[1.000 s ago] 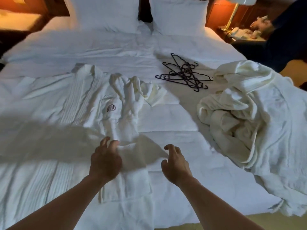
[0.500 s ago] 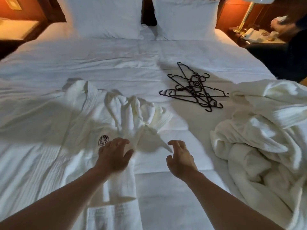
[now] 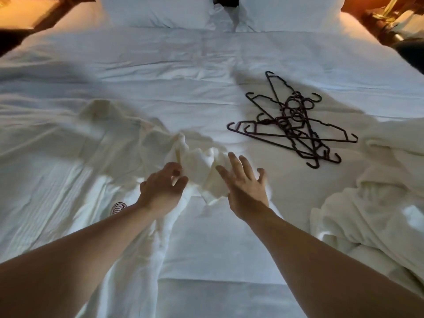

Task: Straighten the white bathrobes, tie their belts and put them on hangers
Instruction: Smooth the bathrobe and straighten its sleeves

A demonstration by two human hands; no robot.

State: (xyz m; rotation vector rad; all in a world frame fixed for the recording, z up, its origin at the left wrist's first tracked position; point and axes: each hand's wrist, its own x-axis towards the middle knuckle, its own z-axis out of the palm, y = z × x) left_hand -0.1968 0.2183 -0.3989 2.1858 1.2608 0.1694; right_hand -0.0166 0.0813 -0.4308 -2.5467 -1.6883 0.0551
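Bed (image 3: 206,72) w/ white linen: bathrobe (image 3: 96,143) being straightened, bunched sleeve being pinched by left hand (image 3: 161,188); right hand (image 3: 244,183) being spread wide beside it. Hangers (image 3: 291,120) lying apart. Next, probably: sleeve to be pulled flat.

The bathrobe (image 3: 96,143) spread on the left is of thick white cloth, matt and soft, with ribbed lines in the weave and a small dark stitched emblem (image 3: 118,207). The second bathrobe (image 3: 376,203) on the right is the same fluffy matt cloth, crumpled. The bed (image 3: 206,65) has a smooth white cotton-like sheet with fine creases. The hangers (image 3: 296,125) look like dark thin plastic, slightly glossy. The pillows (image 3: 156,10) are smooth white cloth.
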